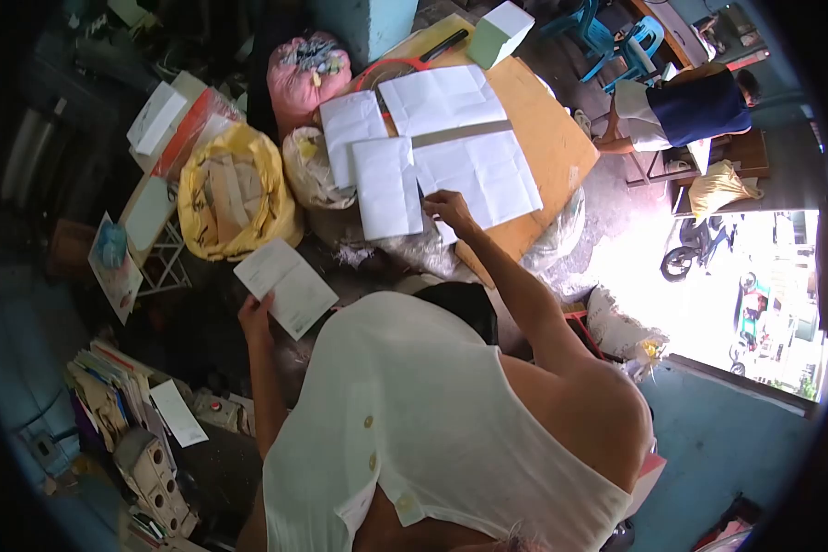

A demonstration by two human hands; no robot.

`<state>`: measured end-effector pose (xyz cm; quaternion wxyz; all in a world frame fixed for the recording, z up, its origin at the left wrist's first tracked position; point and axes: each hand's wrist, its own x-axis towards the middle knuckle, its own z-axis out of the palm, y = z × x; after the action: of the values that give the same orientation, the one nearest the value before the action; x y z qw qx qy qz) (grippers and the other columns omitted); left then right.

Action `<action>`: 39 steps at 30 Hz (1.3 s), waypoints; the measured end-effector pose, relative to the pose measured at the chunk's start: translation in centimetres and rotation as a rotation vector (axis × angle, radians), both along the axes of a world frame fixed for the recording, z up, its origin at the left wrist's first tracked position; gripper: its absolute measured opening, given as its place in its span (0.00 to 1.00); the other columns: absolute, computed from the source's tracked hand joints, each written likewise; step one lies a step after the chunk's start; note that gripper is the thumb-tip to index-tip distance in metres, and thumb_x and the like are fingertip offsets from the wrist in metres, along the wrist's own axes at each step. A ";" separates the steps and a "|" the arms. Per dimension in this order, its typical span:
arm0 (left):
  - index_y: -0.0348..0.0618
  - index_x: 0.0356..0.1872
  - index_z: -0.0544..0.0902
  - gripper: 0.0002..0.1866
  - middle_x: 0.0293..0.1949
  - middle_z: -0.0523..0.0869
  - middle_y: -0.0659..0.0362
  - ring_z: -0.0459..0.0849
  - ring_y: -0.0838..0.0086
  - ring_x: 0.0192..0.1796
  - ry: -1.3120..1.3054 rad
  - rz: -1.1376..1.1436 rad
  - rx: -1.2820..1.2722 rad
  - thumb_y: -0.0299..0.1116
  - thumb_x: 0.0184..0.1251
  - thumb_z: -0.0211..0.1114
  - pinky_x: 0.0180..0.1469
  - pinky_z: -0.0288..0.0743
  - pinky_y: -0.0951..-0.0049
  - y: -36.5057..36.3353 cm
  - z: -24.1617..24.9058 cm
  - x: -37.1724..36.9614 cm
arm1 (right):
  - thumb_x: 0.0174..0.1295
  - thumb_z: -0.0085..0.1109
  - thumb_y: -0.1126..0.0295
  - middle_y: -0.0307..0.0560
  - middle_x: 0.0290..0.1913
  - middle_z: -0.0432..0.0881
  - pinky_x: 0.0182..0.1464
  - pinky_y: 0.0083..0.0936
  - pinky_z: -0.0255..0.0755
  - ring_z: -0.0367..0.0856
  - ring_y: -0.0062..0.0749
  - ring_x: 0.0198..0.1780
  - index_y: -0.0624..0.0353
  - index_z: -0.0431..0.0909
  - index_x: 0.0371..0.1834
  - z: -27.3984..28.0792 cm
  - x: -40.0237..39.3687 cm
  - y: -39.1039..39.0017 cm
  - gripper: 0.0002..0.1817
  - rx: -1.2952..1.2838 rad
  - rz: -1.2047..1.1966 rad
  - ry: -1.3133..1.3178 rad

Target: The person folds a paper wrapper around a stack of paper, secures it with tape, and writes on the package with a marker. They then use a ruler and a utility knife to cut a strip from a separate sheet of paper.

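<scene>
My left hand (256, 316) grips the edge of a creased sheet of paper (287, 289) with faint print, held off to the left of the table. My right hand (448, 211) is over the table's near edge, its fingers curled together by the corner of the white sheets. Whether a sheet's edge is between those fingers is too small to tell. Several folded white sheets lie on the table: a narrow front sheet (386, 189), a left sheet (351, 129), a large back sheet (446, 98) and a large right sheet (480, 177).
The wooden table (547, 138) bears a black-handled tool (444, 44) and a green-white box (501, 35). Left of it stand a yellow sack (239, 193) of cardboard and a pink bag (308, 78). A person (690, 109) bends at the right, near blue chairs (607, 41).
</scene>
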<state>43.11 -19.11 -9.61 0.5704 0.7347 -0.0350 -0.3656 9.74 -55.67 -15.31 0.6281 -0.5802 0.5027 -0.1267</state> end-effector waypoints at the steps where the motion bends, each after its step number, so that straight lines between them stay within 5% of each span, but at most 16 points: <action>1: 0.35 0.44 0.85 0.11 0.38 0.85 0.64 0.81 0.80 0.40 -0.007 0.001 0.001 0.26 0.62 0.71 0.43 0.73 0.76 -0.6 0.0 -0.2 | 0.63 0.63 0.68 0.50 0.42 0.88 0.41 0.27 0.79 0.87 0.31 0.42 0.67 0.82 0.50 0.2 -0.5 -0.9 0.16 0.006 -0.027 0.015; 5: 0.35 0.46 0.84 0.12 0.40 0.85 0.63 0.81 0.79 0.41 -0.141 -0.050 0.071 0.26 0.62 0.70 0.45 0.74 0.75 -2.9 0.7 -1.4 | 0.60 0.67 0.67 0.50 0.42 0.88 0.44 0.31 0.82 0.88 0.34 0.41 0.64 0.84 0.48 -1.1 -3.2 -5.3 0.16 -0.193 -0.028 0.138; 9: 0.34 0.44 0.85 0.12 0.39 0.85 0.64 0.80 0.81 0.40 -0.127 -0.044 0.171 0.25 0.60 0.71 0.45 0.73 0.77 -5.4 3.7 -3.6 | 0.55 0.71 0.68 0.49 0.37 0.89 0.42 0.32 0.80 0.89 0.35 0.38 0.60 0.87 0.41 -2.9 -4.7 -15.1 0.12 -0.680 -0.116 0.170; 12: 0.33 0.40 0.85 0.09 0.37 0.86 0.65 0.79 0.82 0.39 -0.172 -0.034 0.198 0.25 0.60 0.72 0.44 0.71 0.79 -6.1 5.2 -5.1 | 0.51 0.75 0.66 0.49 0.41 0.85 0.47 0.43 0.76 0.83 0.49 0.44 0.55 0.84 0.43 -1.4 -4.9 -25.2 0.16 -1.056 -0.151 0.279; 15: 0.32 0.42 0.85 0.11 0.36 0.85 0.66 0.78 0.82 0.39 -0.285 -0.103 0.341 0.27 0.60 0.72 0.43 0.71 0.78 -5.6 6.5 -6.1 | 0.49 0.76 0.64 0.51 0.41 0.81 0.48 0.44 0.73 0.79 0.52 0.44 0.55 0.82 0.42 1.4 -3.8 -35.9 0.18 -1.473 -0.217 0.231; 21: 0.30 0.46 0.85 0.14 0.36 0.85 0.63 0.77 0.80 0.38 -0.240 0.008 0.409 0.28 0.61 0.69 0.44 0.71 0.76 -5.7 10.0 -10.8 | 0.50 0.74 0.50 0.49 0.52 0.84 0.56 0.42 0.76 0.81 0.46 0.56 0.55 0.84 0.49 8.9 -1.5 -47.3 0.27 -1.280 -0.083 0.620; 24: 0.34 0.47 0.85 0.15 0.33 0.83 0.61 0.77 0.79 0.35 -0.237 0.016 0.646 0.30 0.61 0.69 0.37 0.72 0.74 -4.3 10.4 -11.7 | 0.50 0.74 0.48 0.47 0.53 0.83 0.57 0.41 0.76 0.80 0.45 0.57 0.53 0.84 0.50 10.5 -0.8 -49.3 0.28 -1.167 0.075 0.772; 30: 0.35 0.40 0.85 0.12 0.27 0.80 0.62 0.76 0.79 0.30 -0.188 0.121 0.647 0.32 0.59 0.71 0.33 0.71 0.72 -2.8 9.7 -12.0 | 0.49 0.75 0.45 0.45 0.50 0.85 0.57 0.40 0.76 0.83 0.42 0.55 0.49 0.85 0.49 10.8 -1.0 -51.4 0.28 -1.086 0.157 0.820; 39: 0.33 0.38 0.84 0.09 0.26 0.79 0.63 0.74 0.80 0.29 -0.183 0.068 0.639 0.29 0.61 0.71 0.32 0.70 0.71 -3.4 9.4 -10.4 | 0.61 0.55 0.61 0.52 0.44 0.88 0.54 0.44 0.79 0.85 0.53 0.50 0.42 0.87 0.44 12.3 -2.6 -57.7 0.13 -1.058 0.008 0.802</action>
<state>32.67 -22.54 -0.20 0.3175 0.9069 0.0549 -0.2716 7.13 -113.34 -3.04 0.0230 -0.8143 0.5656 -0.1283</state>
